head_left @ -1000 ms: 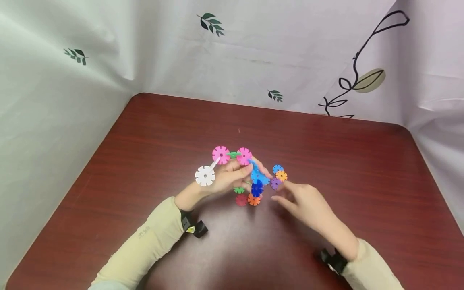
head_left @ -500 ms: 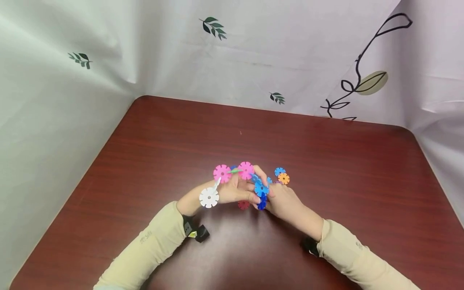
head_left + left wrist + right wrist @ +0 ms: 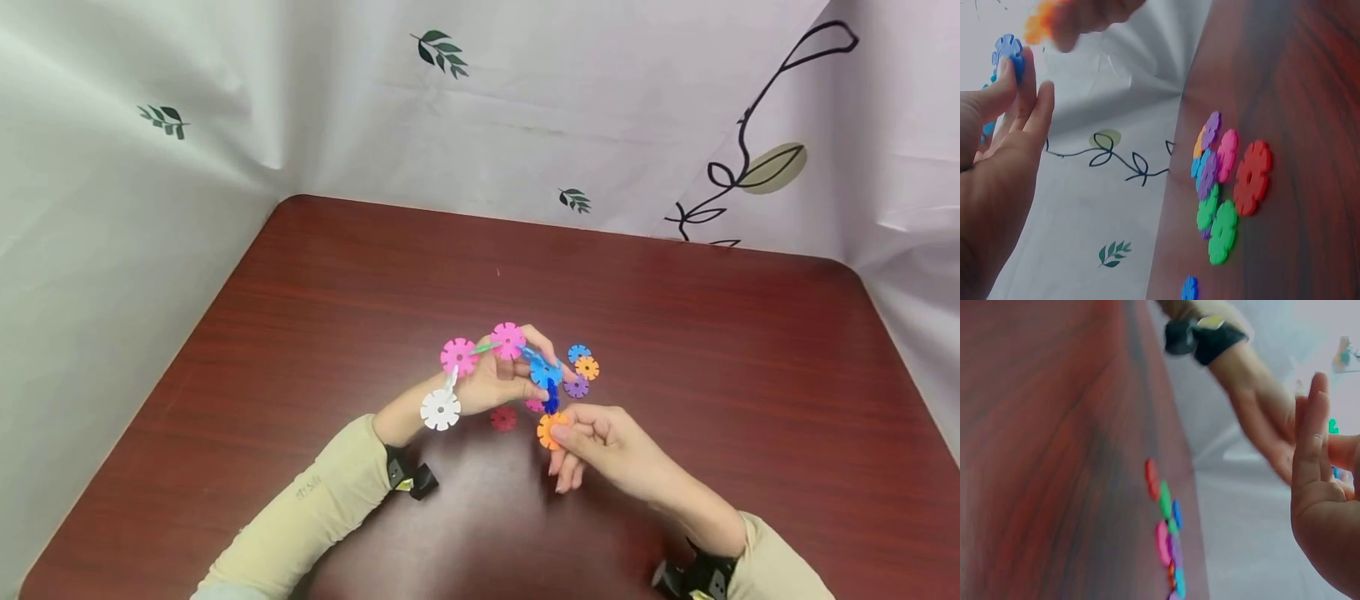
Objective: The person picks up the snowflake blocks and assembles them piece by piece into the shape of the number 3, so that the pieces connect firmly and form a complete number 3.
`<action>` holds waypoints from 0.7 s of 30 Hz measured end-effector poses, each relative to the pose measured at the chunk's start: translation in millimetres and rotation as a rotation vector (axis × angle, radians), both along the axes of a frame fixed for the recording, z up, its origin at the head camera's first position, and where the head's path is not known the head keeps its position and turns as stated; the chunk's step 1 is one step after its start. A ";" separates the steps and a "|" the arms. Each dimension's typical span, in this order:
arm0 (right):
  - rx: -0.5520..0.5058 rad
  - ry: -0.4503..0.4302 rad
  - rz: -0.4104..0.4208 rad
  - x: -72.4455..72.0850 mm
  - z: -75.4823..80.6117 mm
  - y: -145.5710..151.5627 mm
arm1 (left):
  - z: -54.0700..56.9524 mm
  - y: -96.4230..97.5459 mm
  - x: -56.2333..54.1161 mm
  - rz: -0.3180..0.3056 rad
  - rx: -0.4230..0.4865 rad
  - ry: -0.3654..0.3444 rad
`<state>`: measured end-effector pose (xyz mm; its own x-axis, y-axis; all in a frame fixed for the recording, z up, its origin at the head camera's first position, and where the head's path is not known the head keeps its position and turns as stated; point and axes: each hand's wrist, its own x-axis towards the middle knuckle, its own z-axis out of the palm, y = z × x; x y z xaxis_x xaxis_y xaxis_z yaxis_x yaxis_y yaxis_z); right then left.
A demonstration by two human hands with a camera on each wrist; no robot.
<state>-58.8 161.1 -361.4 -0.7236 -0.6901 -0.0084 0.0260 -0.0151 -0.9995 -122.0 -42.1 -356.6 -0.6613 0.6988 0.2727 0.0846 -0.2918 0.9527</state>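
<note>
In the head view my left hand (image 3: 491,385) holds up a chain of notched plastic discs. Its thumb and a finger pinch the dark blue disc (image 3: 552,397) at the chain's end. From there run a light blue disc (image 3: 546,370), a pink disc (image 3: 507,340), a green disc seen edge-on, another pink disc (image 3: 459,357) and white ones, the last a white disc (image 3: 440,409) hanging over the wrist. Just below the dark blue disc, my right hand (image 3: 618,450) pinches an orange disc (image 3: 550,432) between thumb and fingers. Whether the two discs touch is unclear in the head view.
Loose discs lie on the tabletop beyond and under the hands: a red disc (image 3: 1253,178), a green disc (image 3: 1223,232), a purple disc (image 3: 577,386), an orange-yellow disc (image 3: 587,367) and several more. A white patterned curtain (image 3: 480,125) stands behind the dark red table (image 3: 375,267).
My right hand reached in behind the left hand, then came back toward the front right with an orange disc that lay beside the red one. The left hand's chain shifted slightly right.
</note>
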 end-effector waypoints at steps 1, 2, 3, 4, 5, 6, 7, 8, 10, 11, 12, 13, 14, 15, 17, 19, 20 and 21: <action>-0.002 -0.002 -0.026 2.1 2.1 -0.7 | 0.2 1.3 0.3 0.004 0.007 0.001; 0.001 -0.004 -0.053 4.1 3.8 -1.4 | 0.3 2.3 0.5 0.009 0.008 0.003; 0.002 -0.007 -0.076 5.9 5.3 -2.2 | -0.1 3.0 0.5 0.017 0.007 0.008; -0.001 -0.007 -0.095 7.5 6.4 -3.0 | -0.7 3.3 0.7 0.022 0.008 0.011; -0.001 -0.011 -0.114 9.0 7.4 -4.0 | -1.3 3.4 0.9 0.022 0.007 0.011; -0.009 -0.016 -0.130 10.5 8.2 -5.0 | -2.0 3.5 1.1 0.018 0.006 0.011; -0.020 -0.020 -0.142 11.8 9.0 -6.3 | -2.5 3.1 1.5 0.017 0.003 0.013; -0.030 -0.030 -0.150 13.3 9.7 -7.7 | -3.1 2.6 1.8 0.013 -0.002 0.013; -0.057 -0.045 -0.168 16.0 10.8 -10.4 | -3.4 2.0 2.2 -0.003 -0.001 0.014; -0.067 -0.052 -0.181 17.3 11.5 -11.7 | -3.2 1.5 2.3 -0.013 -0.007 0.016; -0.072 -0.054 -0.194 18.7 12.2 -12.8 | -2.7 1.1 2.4 -0.025 -0.011 0.014; -0.079 -0.059 -0.205 19.9 12.8 -13.7 | -1.8 0.8 2.3 -0.036 -0.016 0.016; -0.078 -0.068 -0.220 21.2 13.6 -14.7 | -1.0 0.6 2.1 -0.049 -0.020 0.020; -0.080 -0.076 -0.233 22.2 14.3 -15.4 | -0.1 0.5 1.9 -0.048 -0.029 0.034; -0.078 -0.094 -0.255 23.8 15.5 -16.8 | 1.4 0.6 1.4 -0.038 -0.054 0.056; -0.072 -0.106 -0.276 24.2 16.4 -17.7 | 2.7 0.4 0.9 -0.012 -0.081 0.078; -0.061 -0.113 -0.290 23.7 16.8 -18.2 | 3.6 -0.1 0.7 0.007 -0.095 0.088; -0.053 -0.117 -0.296 22.8 16.9 -18.5 | 5.0 -0.7 0.3 0.019 -0.108 0.096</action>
<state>-36.0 142.6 -344.4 -0.8890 -0.4520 -0.0731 0.1275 -0.0910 -0.9877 -121.7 -42.8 -351.6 -0.6493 0.7149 0.2592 0.1811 -0.1857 0.9658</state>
